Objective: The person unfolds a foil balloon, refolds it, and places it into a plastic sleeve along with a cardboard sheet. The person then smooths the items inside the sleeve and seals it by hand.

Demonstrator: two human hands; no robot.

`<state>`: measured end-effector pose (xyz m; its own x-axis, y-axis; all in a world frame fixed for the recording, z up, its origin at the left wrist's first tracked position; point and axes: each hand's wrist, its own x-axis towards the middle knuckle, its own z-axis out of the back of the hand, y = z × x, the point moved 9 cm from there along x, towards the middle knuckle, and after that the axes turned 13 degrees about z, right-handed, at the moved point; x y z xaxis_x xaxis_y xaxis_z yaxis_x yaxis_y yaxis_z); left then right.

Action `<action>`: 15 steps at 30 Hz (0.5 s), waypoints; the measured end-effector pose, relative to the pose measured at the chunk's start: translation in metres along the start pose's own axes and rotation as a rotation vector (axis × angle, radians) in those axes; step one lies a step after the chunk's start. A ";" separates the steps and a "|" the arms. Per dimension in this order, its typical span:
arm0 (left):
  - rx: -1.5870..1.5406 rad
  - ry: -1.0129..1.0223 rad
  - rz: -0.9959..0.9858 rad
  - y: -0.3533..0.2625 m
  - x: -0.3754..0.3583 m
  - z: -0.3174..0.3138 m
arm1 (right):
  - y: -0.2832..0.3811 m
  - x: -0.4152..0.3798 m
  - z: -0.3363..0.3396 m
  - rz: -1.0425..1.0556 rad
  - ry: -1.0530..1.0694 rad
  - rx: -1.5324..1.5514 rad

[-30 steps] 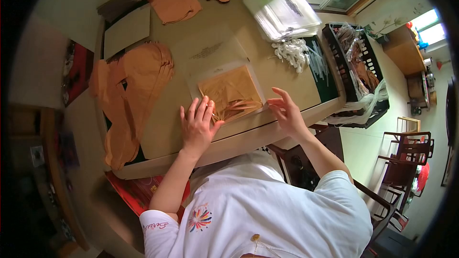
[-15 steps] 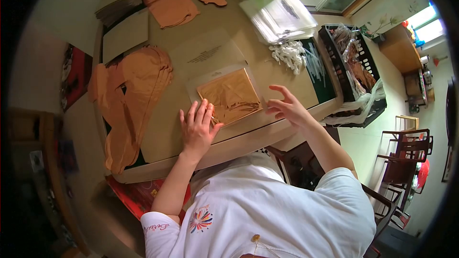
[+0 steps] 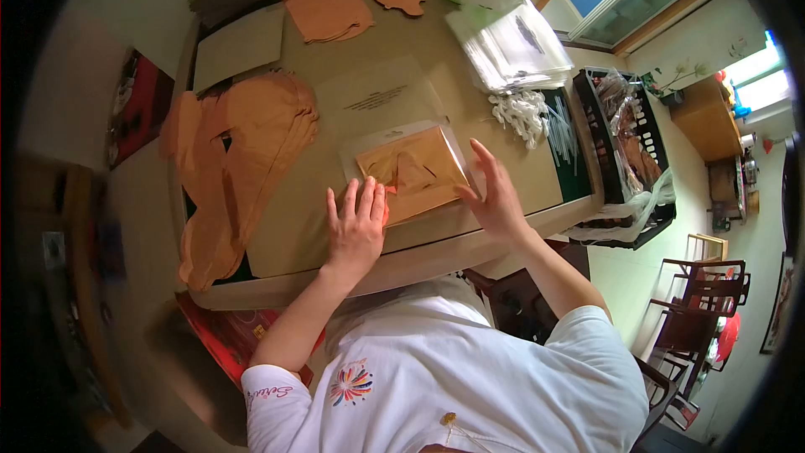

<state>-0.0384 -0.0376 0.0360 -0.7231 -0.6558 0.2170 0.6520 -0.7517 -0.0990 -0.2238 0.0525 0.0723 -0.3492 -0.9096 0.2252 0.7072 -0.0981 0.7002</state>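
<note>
A folded, shiny orange sheet (image 3: 423,159) lies near the table's front edge. It is on or inside a clear plastic bag (image 3: 390,133) with a hang-hole tab, whose printed flap (image 3: 375,99) extends away from me. My left hand (image 3: 356,231) rests with fingers stretched over the sheet's lower left corner, a bit of orange material showing beside its index finger. The thumb is mostly hidden. At the right edge of the bag, my right hand (image 3: 496,200) is open, thumb apart from the fingers and its tip close to the sheet's corner.
Orange cut-out sheets (image 3: 239,151) lie stacked at left, with more orange pieces (image 3: 331,8) at the back. Clear bags (image 3: 511,50), white clips or ties (image 3: 520,117) and clear sticks (image 3: 563,138) sit at right. A black crate (image 3: 625,151) stands beyond the table's right edge.
My right hand has come in to the right edge of the bag. The left hand stays at the sheet's left corner, and the sheet's front looks smoother. The camera view has shifted slightly.
</note>
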 end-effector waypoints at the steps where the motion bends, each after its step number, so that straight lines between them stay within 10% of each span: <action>1: -0.013 0.004 0.002 0.000 0.002 0.003 | 0.038 0.001 0.010 0.291 -0.047 -0.349; 5: 0.005 0.057 -0.030 0.001 0.007 0.009 | 0.074 -0.012 -0.050 0.620 0.404 -0.404; 11: -0.167 -0.098 0.069 0.015 0.024 0.054 | 0.061 0.012 -0.055 0.614 0.232 -0.268; 15: -1.675 -0.019 0.567 0.055 0.006 0.011 | 0.068 0.022 -0.042 0.575 0.135 -0.161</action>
<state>-0.0042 -0.0818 0.0428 -0.5018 -0.8451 -0.1845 -0.1225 0.2806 -0.9520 -0.1574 0.0090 0.0962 0.1895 -0.8772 0.4411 0.8467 0.3734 0.3790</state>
